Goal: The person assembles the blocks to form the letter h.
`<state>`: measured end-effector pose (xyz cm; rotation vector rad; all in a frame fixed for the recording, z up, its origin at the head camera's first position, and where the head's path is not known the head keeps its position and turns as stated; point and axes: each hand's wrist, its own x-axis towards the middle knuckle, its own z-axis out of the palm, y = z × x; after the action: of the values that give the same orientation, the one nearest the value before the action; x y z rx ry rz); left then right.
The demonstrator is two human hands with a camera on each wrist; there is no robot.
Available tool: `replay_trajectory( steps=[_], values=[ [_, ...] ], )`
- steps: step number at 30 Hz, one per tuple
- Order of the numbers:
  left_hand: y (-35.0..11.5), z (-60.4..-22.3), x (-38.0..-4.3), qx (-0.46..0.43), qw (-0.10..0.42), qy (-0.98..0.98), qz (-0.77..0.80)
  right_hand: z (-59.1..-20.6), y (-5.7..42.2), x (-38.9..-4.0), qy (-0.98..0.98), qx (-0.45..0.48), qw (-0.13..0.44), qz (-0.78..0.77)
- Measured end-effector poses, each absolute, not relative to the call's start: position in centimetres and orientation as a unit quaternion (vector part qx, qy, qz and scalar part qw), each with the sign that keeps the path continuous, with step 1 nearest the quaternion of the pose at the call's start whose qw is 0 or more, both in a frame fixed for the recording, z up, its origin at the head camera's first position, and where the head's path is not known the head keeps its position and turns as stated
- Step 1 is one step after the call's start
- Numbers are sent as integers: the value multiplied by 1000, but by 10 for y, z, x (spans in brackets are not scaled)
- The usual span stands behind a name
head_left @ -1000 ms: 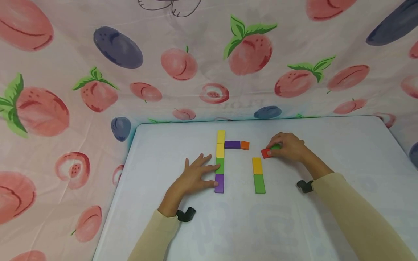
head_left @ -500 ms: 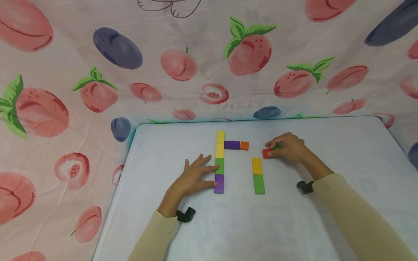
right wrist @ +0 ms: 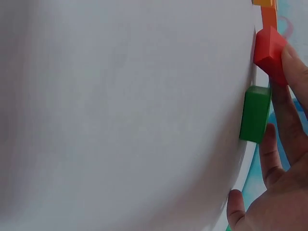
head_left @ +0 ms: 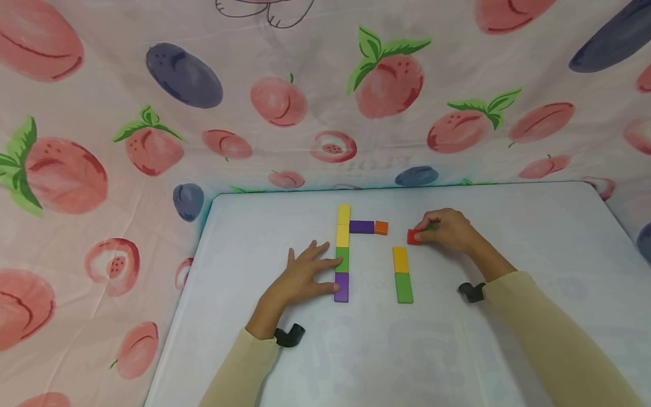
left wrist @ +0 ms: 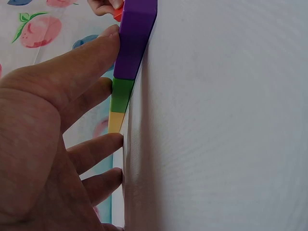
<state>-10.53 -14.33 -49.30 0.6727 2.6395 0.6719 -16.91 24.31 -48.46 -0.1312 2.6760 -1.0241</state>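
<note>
With fingers spread, my left hand [head_left: 297,277] rests beside a column of blocks in the head view. Its thumb touches the purple block [head_left: 343,294] at the near end, and its index finger touches the green block [head_left: 345,252] above that. Two yellow blocks [head_left: 343,236] continue the column away from me. My right hand [head_left: 451,230] pinches a small red block [head_left: 411,237] between thumb and finger. In the right wrist view, the red block [right wrist: 269,48] is apart from a green block [right wrist: 255,115], which stands on the table near my other fingers.
A dark purple block [head_left: 361,227] and an orange block [head_left: 381,228] branch rightward from the column. A yellow-orange block [head_left: 400,259] and a green block [head_left: 404,288] form a short line nearer the middle. Fruit-patterned cloth [head_left: 300,51] rises behind the white table [head_left: 356,362].
Held in my right hand, the red block shifts slightly right, then slightly back left and away from me. My left hand and the other blocks stay where they were.
</note>
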Motion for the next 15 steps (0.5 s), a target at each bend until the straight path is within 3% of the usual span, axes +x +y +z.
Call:
replay_trajectory(
  steps=[15],
  values=[
    [-144, -493, -105, 239, 163, 926, 241, -483, 221, -171, 916, -6, 126, -380]
  ],
)
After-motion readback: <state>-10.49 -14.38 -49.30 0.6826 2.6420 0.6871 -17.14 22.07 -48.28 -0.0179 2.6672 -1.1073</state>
